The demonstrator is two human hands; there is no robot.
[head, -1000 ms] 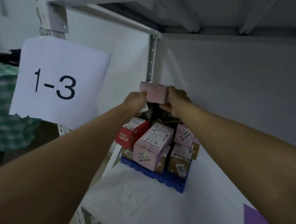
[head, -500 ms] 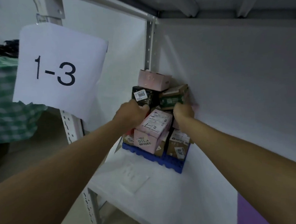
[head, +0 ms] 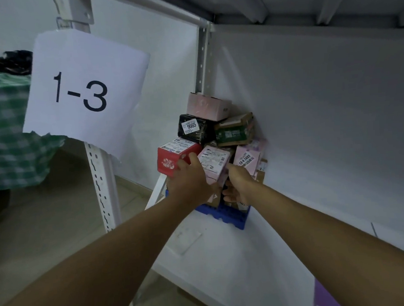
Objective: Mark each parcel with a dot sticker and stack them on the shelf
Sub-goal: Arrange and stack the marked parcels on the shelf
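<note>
The white shelf [head: 227, 258] carries the parcel pile [head: 219, 146] in its back corner. The pink top parcel [head: 207, 106], held a second ago, now sits released: stacked. The left hand [head: 191, 180] and right hand [head: 239, 186] have dropped to steady the lower boxes; whether their fingers grip cannot be told.

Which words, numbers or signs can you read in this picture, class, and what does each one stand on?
"1-3": white paper sign hung on the shelf post.
"9665": white label on the black box.
"58-4-3405": label on the pink parcel at the right; the characters under it are too blurred to read.
"2", handwritten: label on the pink parcel between the hands.
Fine print on the red box and green box: too small to read.
</note>
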